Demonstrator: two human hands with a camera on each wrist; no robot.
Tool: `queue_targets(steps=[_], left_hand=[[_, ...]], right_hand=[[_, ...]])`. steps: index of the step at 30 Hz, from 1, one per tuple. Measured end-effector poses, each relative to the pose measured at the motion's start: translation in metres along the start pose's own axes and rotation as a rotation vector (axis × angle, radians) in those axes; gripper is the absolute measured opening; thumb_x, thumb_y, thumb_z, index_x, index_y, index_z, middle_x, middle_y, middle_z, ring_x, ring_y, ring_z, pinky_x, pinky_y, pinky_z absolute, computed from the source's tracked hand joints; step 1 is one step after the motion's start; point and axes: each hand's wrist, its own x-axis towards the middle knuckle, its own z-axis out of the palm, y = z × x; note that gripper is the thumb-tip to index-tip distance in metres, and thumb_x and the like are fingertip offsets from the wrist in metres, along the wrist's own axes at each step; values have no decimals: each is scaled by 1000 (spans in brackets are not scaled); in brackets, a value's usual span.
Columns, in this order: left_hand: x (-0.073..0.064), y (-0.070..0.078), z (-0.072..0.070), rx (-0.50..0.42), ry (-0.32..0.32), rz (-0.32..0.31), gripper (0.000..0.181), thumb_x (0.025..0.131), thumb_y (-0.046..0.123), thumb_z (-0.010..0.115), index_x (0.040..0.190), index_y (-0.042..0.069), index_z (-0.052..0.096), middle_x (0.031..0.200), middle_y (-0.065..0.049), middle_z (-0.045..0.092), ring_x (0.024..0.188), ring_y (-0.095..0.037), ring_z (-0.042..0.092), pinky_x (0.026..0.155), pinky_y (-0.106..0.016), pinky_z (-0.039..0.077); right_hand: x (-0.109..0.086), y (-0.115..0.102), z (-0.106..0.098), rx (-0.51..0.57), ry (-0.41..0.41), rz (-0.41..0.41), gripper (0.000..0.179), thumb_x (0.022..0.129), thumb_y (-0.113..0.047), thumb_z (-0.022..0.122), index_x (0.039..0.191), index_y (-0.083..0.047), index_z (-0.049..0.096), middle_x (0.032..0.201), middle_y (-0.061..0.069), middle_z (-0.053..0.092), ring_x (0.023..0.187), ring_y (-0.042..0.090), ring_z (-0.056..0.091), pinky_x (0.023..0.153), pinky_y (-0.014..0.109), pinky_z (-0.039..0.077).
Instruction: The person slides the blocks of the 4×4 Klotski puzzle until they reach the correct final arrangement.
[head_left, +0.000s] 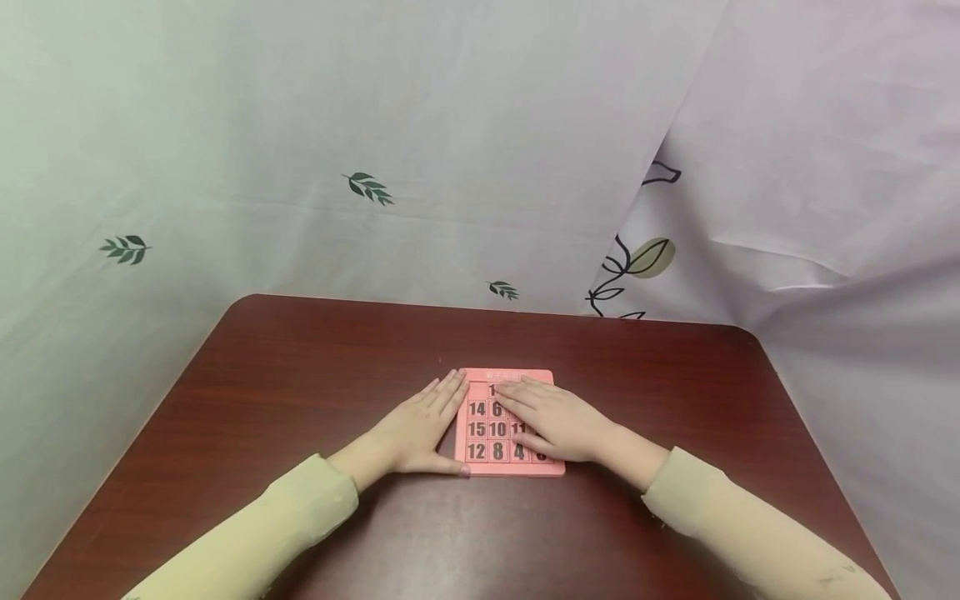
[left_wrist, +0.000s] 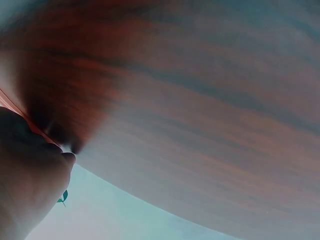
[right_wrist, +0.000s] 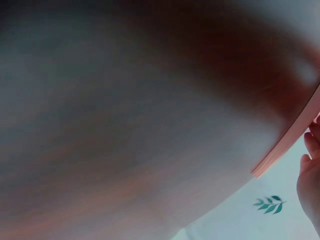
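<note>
Lying under right fingers (head_left: 529, 398): number puzzle (head_left: 497, 430)

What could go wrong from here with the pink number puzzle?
The right hand covers several number tiles on the right side, so a finger could nudge the wrong one unseen.
The pink puzzle lies flat on a shiny table, with the left hand along its left edge rather than gripping it, so a sideways push might make it slide.
</note>
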Motion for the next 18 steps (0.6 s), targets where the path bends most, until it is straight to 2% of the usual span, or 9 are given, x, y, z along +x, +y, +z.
queue_targets(steps=[5, 18], left_hand=[[0, -2, 0, 10, 7, -3, 129, 84, 86, 60, 167, -5, 21, 177, -24, 13, 166, -35, 19, 135, -46, 25], [0, -1, 2, 14, 7, 7, 127, 86, 86, 59, 167, -5, 22, 177, -24, 14, 166, -35, 19, 135, -46, 25]], right_hand=[[-6, 3, 0, -1, 17, 1, 67, 106, -44, 58, 163, -10, 44, 170, 5, 43, 159, 22, 40, 132, 45, 32], [-3, -17, 2, -37, 64, -151, 64, 106, -43, 59, 160, -11, 47, 166, 4, 49, 156, 21, 45, 129, 42, 39]])
